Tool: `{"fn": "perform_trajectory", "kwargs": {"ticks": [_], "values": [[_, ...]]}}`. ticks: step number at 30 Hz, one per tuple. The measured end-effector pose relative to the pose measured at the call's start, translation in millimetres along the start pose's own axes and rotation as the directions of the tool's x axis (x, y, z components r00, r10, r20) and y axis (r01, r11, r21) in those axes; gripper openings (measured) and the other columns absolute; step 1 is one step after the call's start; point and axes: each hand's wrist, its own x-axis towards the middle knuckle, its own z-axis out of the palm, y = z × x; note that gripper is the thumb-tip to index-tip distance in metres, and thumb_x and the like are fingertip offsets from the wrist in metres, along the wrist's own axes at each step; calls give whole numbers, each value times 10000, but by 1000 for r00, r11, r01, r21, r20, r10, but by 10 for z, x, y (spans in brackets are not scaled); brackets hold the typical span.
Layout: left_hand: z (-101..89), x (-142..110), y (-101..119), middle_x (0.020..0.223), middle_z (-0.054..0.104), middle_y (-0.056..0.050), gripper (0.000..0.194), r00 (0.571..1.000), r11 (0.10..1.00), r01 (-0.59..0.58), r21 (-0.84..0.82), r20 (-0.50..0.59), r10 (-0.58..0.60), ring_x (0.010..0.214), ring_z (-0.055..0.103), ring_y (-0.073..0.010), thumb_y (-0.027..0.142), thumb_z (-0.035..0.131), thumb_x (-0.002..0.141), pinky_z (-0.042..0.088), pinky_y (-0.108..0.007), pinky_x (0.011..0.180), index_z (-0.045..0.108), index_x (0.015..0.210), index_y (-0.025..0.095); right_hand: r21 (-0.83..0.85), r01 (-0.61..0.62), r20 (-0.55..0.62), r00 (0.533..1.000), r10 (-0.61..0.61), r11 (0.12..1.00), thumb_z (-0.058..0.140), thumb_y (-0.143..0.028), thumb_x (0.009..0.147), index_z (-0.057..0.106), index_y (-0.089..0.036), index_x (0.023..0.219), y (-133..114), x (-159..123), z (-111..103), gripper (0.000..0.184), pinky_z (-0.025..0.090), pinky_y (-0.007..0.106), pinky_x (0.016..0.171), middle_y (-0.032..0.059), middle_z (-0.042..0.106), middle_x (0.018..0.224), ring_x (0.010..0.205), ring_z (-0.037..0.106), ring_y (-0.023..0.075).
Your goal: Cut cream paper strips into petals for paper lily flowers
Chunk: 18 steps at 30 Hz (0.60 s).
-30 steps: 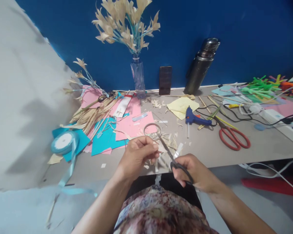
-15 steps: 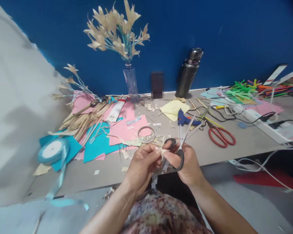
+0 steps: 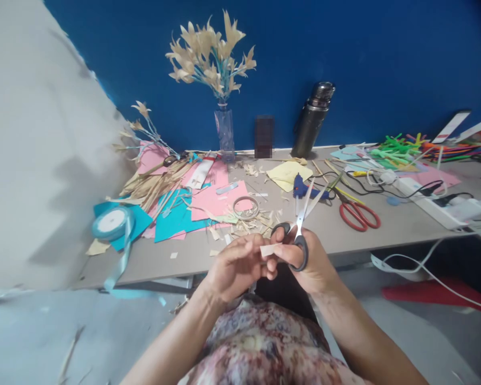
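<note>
My right hand (image 3: 310,259) carries scissors (image 3: 300,218) with black handles, blades spread and pointing away from me. Between its thumb and fingers it also pinches a small pale strip (image 3: 268,249), perhaps dried husk or paper. Just left of the strip is my left hand (image 3: 234,267), its fingers loosely curled and apart with nothing visibly gripped. Some of its fingertips sit close under the strip; whether they touch it I cannot tell. Both hands are above the table's front edge. Beyond them lie pale scraps (image 3: 256,224) and a roll of tape (image 3: 246,207).
A blue glue gun (image 3: 300,187) and red-handled scissors (image 3: 358,215) lie behind my right hand. Cables lead to a white power strip (image 3: 433,200). Left are coloured papers (image 3: 172,216), dried husks (image 3: 156,184) and a ribbon roll (image 3: 113,223). A flower vase (image 3: 225,131) and flask (image 3: 312,123) stand behind.
My left fingers have let go of the pale strip and moved slightly left and apart. The right hand keeps the strip and the scissors. The view has shifted a little to the left.
</note>
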Motion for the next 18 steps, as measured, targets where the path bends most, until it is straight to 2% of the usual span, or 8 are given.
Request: {"fn": "perform_trajectory", "kwargs": {"ticks": [2,5,8,11,14,18], "values": [[28,-49,-30,717,646,-68,393,998,997,-28,66,-58,32,645,616,-188,496,764,725,459,-305,643,630,812,138,-21,23,-7,1000,-24,1000,754,-219,700,561,-179,792,20,-45,3,218,526,256,424,-34,637,556,417,585,131],[74,-94,-71,652,620,-34,290,986,983,-50,176,-149,76,574,588,-135,355,798,731,426,-256,618,613,760,133,-91,53,-15,998,-55,994,756,-175,686,590,-169,799,46,-110,3,201,523,221,465,-40,639,572,452,612,120],[81,-114,-90,599,572,-5,263,992,985,-46,164,-110,65,540,558,-114,294,794,737,402,-242,601,588,699,135,-117,40,-3,999,-41,992,762,-173,682,591,-169,806,59,-139,5,211,523,219,481,-29,663,597,478,651,139],[47,-114,-81,622,573,-8,310,996,991,-57,120,-59,65,575,591,-149,379,780,742,430,-273,615,583,695,144,-77,10,13,1000,-9,997,747,-216,707,570,-175,808,68,-98,4,208,505,242,446,-14,672,594,440,631,151],[1,-80,-49,674,644,-35,329,989,980,-72,184,-116,94,609,609,-163,414,795,720,436,-275,624,622,797,145,-58,17,20,1000,-15,998,736,-235,727,567,-180,819,71,-1,-15,201,504,259,464,-23,652,570,440,609,148],[-63,19,15,606,651,-29,230,968,947,-79,313,-204,149,588,573,-120,291,787,752,404,-238,631,614,742,140,-163,24,31,999,-19,986,731,-233,743,585,-176,828,43,140,-53,179,501,242,538,-22,648,583,523,625,141]]}}
